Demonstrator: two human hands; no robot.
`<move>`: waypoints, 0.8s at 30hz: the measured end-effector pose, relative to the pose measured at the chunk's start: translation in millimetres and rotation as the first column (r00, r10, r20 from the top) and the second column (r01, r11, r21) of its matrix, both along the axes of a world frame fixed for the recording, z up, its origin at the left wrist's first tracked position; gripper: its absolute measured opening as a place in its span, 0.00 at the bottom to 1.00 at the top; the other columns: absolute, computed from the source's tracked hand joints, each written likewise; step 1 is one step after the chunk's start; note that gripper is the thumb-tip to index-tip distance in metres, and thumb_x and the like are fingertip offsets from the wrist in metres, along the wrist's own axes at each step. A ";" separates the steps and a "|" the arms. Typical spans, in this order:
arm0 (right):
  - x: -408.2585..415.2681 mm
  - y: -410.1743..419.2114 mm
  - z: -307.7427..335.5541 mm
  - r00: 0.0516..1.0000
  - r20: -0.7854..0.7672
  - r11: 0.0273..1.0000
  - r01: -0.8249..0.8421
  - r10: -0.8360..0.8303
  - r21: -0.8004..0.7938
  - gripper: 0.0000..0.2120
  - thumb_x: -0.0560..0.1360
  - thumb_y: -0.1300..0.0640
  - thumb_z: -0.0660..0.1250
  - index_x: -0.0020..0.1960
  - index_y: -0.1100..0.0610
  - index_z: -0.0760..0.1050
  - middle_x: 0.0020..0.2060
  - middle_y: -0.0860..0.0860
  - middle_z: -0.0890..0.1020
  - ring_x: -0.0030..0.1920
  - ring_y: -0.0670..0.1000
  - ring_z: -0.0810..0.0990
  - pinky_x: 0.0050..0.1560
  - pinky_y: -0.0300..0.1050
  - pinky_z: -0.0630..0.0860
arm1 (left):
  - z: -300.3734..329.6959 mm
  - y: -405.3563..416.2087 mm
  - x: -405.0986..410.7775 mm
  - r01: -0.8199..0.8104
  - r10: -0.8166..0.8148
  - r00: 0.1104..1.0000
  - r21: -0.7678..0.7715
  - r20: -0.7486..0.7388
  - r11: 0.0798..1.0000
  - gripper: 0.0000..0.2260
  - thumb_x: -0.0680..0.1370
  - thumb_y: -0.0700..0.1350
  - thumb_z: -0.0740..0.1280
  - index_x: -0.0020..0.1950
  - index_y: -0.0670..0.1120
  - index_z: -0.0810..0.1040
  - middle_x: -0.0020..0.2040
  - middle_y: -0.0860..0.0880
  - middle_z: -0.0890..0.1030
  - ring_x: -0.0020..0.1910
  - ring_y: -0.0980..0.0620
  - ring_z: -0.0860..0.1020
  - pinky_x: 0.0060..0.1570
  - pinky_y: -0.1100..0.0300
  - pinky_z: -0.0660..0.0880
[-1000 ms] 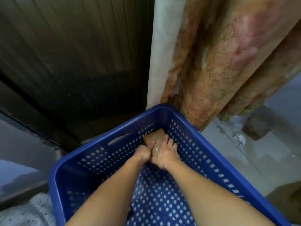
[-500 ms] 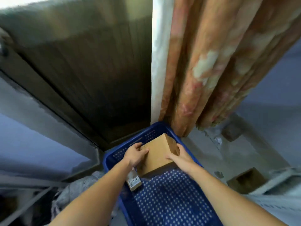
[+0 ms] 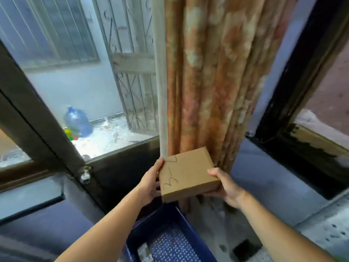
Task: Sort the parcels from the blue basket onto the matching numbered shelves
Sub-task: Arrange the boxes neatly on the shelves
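Over on the left there's a window with a big blue water jug sitting outside, nothing to do with the job. Then the left hand grips the near-left edge of the cardboard parcel, thumb up on the top corner, fingers tucked under. The parcel itself is held up in the air in front of the floral curtain, well above the blue basket, which is down at the bottom with another small parcel left in it. It's a flat squarish box, broad face up and tipped toward the camera, with pen marks scrawled near the left edge, can't really read them. It's close to square, so no obvious long axis. Looks stiff and light to me, not slippery, so holding opposite sides like this seems fine. The right hand clamps the right side, thumb on top.
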State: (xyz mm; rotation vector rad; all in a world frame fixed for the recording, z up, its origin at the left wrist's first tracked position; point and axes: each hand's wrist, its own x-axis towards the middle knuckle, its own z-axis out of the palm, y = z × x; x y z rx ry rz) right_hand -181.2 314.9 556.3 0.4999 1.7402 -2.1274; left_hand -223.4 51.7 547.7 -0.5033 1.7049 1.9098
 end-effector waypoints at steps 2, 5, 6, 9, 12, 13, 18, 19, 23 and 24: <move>18.1 11.1 32.0 0.999 -0.046 0.998 0.026 -0.028 -0.062 0.41 0.57 0.42 0.76 0.67 0.58 0.76 0.62 0.62 0.81 0.64 0.61 0.78 0.52 0.59 0.82 | 33.0 12.0 0.7 0.055 -0.053 0.998 0.058 -0.043 0.997 0.39 0.63 0.76 0.73 0.63 0.50 0.82 0.60 0.42 0.84 0.61 0.39 0.82 0.67 0.40 0.74; 45.1 26.1 66.9 0.993 -0.122 0.997 -0.015 0.006 -0.075 0.46 0.54 0.44 0.84 0.68 0.55 0.75 0.62 0.59 0.81 0.63 0.59 0.78 0.61 0.64 0.77 | 74.1 27.0 -0.2 0.135 -0.115 0.978 0.101 -0.175 0.986 0.39 0.63 0.71 0.77 0.65 0.48 0.81 0.59 0.41 0.84 0.58 0.39 0.83 0.62 0.41 0.77; 53.4 31.9 78.4 0.990 -0.143 0.998 -0.024 0.016 -0.057 0.47 0.53 0.44 0.86 0.69 0.53 0.74 0.60 0.57 0.83 0.61 0.58 0.80 0.61 0.64 0.76 | 87.4 31.4 -0.7 0.162 -0.132 0.965 0.118 -0.228 0.980 0.37 0.65 0.69 0.76 0.65 0.46 0.80 0.58 0.39 0.84 0.57 0.39 0.83 0.59 0.43 0.79; 74.8 47.8 118.1 0.978 -0.200 0.999 0.053 -0.054 -0.009 0.48 0.58 0.43 0.84 0.73 0.49 0.68 0.53 0.54 0.84 0.50 0.55 0.84 0.49 0.57 0.81 | 129.0 44.2 0.1 0.317 -0.258 0.893 0.108 -0.370 0.942 0.37 0.68 0.68 0.74 0.68 0.44 0.77 0.61 0.35 0.81 0.54 0.39 0.83 0.52 0.44 0.81; 98.7 56.9 164.7 0.949 -0.286 0.973 0.183 -0.136 0.142 0.50 0.64 0.43 0.81 0.79 0.48 0.59 0.57 0.52 0.81 0.53 0.53 0.82 0.48 0.49 0.79 | 169.0 60.2 0.9 0.451 -0.388 0.767 0.000 -0.511 0.892 0.39 0.63 0.71 0.77 0.67 0.50 0.77 0.60 0.40 0.82 0.56 0.42 0.83 0.56 0.42 0.80; 109.8 56.9 179.4 0.944 -0.306 0.954 0.196 -0.121 0.228 0.47 0.66 0.44 0.80 0.78 0.47 0.60 0.60 0.51 0.80 0.57 0.52 0.81 0.51 0.48 0.78 | 182.4 66.7 4.5 0.493 -0.441 0.708 -0.061 -0.552 0.868 0.37 0.63 0.71 0.76 0.67 0.54 0.78 0.61 0.43 0.82 0.57 0.44 0.83 0.57 0.43 0.81; 180.2 39.7 216.8 0.987 -0.134 0.834 0.004 0.085 0.552 0.39 0.63 0.39 0.79 0.69 0.40 0.66 0.68 0.45 0.73 0.66 0.46 0.75 0.67 0.47 0.75 | 236.2 97.9 32.7 0.690 -0.676 0.372 -0.297 -0.637 0.660 0.28 0.65 0.66 0.77 0.64 0.64 0.78 0.64 0.54 0.78 0.59 0.53 0.81 0.61 0.53 0.79; 196.0 34.2 217.9 0.992 -0.103 0.814 -0.004 0.078 0.581 0.37 0.67 0.40 0.79 0.70 0.39 0.63 0.67 0.42 0.72 0.65 0.43 0.74 0.65 0.40 0.75 | 241.1 104.5 39.7 0.725 -0.711 0.302 -0.330 -0.635 0.604 0.28 0.65 0.65 0.78 0.63 0.65 0.78 0.64 0.54 0.78 0.59 0.53 0.81 0.62 0.52 0.78; 262.7 19.4 204.5 0.991 -0.105 0.754 0.129 -0.079 0.644 0.32 0.73 0.47 0.76 0.70 0.40 0.62 0.63 0.39 0.74 0.59 0.36 0.74 0.54 0.27 0.73 | 256.1 138.6 78.4 0.824 -0.818 0.056 -0.436 -0.573 0.362 0.29 0.70 0.62 0.77 0.69 0.61 0.74 0.66 0.53 0.76 0.59 0.55 0.80 0.55 0.59 0.79; 281.7 17.2 199.1 0.985 -0.113 0.745 0.172 -0.130 0.645 0.31 0.72 0.45 0.76 0.69 0.40 0.65 0.63 0.40 0.76 0.60 0.38 0.76 0.57 0.31 0.75 | 258.4 148.0 91.3 0.839 -0.837 0.004 -0.454 -0.547 0.301 0.29 0.73 0.60 0.76 0.71 0.59 0.73 0.66 0.54 0.76 0.59 0.55 0.80 0.53 0.61 0.78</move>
